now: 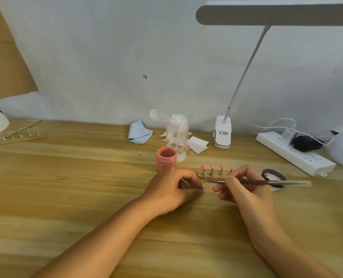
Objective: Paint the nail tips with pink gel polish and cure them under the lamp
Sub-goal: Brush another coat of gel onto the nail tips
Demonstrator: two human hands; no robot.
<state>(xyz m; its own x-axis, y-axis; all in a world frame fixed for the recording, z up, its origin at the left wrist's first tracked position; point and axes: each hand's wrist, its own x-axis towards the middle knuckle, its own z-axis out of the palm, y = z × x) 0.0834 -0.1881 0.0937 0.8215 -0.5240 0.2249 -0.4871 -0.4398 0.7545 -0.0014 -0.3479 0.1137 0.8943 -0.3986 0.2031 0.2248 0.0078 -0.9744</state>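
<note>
Nail-tip stand (212, 174) on the tabletop (86, 187), well short of its back edge, pink gel jar (166, 158) just behind my left hand (174, 189), fingers curled, hold unclear, right hand (244, 187) pinching the brush (266, 182) level across the stand's front

Two holder strips (201, 176), one polish jar (166, 158)

Light wood-grain surface (66, 197) against a scuffed pale grey wall (106, 57).
A white clip-on desk lamp (276, 15) rises by the far edge; a brown cardboard sheet (4, 63) stands at the far left corner.
</note>
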